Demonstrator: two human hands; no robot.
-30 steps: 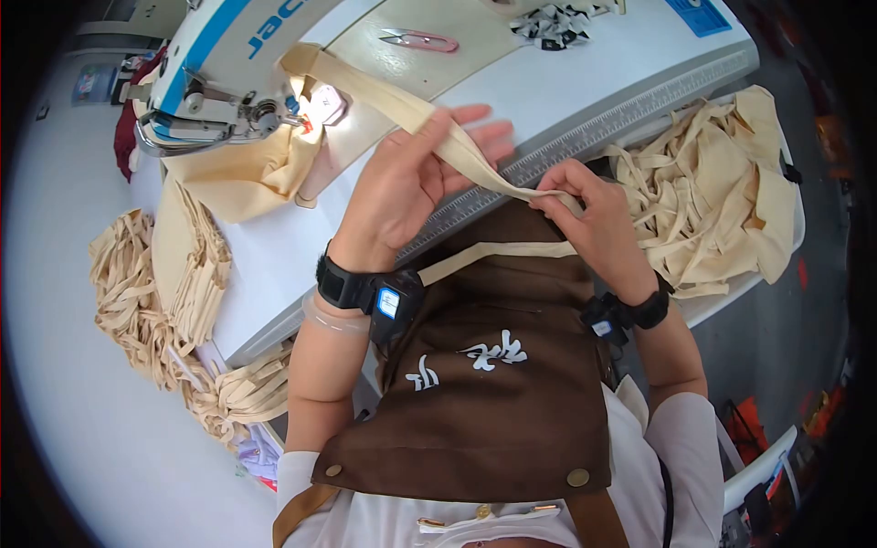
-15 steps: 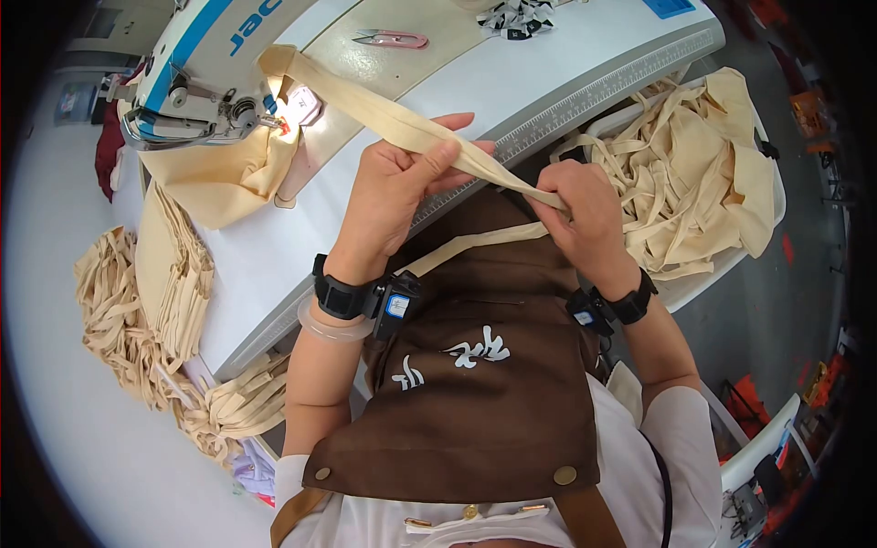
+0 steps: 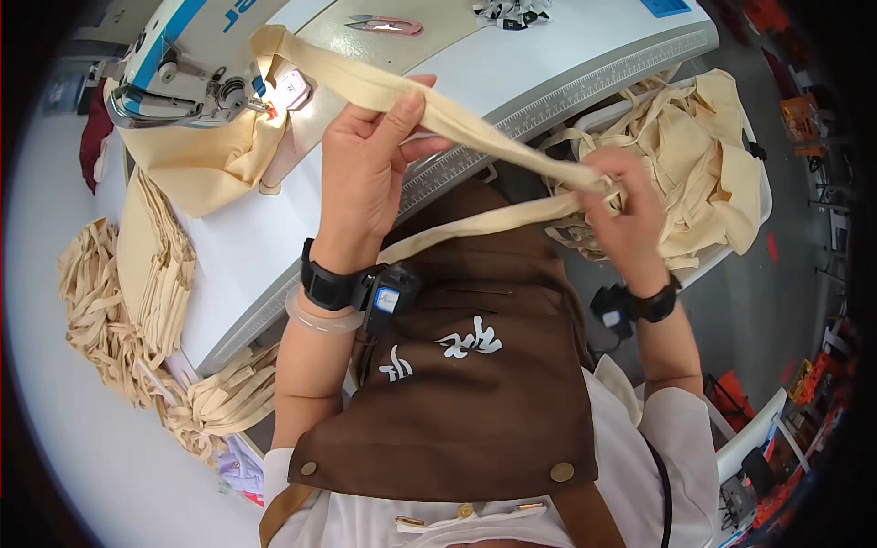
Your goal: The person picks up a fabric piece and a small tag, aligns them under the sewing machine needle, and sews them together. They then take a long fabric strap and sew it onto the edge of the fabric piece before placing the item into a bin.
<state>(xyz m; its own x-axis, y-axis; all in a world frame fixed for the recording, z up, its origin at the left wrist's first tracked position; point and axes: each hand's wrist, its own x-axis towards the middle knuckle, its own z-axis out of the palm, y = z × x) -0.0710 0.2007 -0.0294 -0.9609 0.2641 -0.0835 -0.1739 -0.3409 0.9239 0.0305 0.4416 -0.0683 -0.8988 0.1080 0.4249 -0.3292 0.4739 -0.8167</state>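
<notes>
A long beige fabric strap [image 3: 480,131] runs from beside the sewing machine [image 3: 183,68] across to my right side. My left hand [image 3: 367,151] pinches it between thumb and fingers above the table edge. Farther along, my right hand [image 3: 626,205], slightly blurred, grips the strap where it doubles back. From there the strap's other length passes over my lap and behind my left wrist. Under the machine's lit needle area lies a beige cloth piece [image 3: 206,164].
A white bin [image 3: 766,196] heaped with beige straps [image 3: 690,173] stands at the right. Pink thread snips [image 3: 388,25] lie on the machine bed. Stacked beige cloth [image 3: 155,265] and bundled straps [image 3: 96,306] hang at the left table edge. A ruler strip [image 3: 557,105] lines the table's front.
My right hand has moved to the right, drawing the strap with it. My left hand, still pinching the strap, has shifted slightly left and up. The whole view has shifted a little.
</notes>
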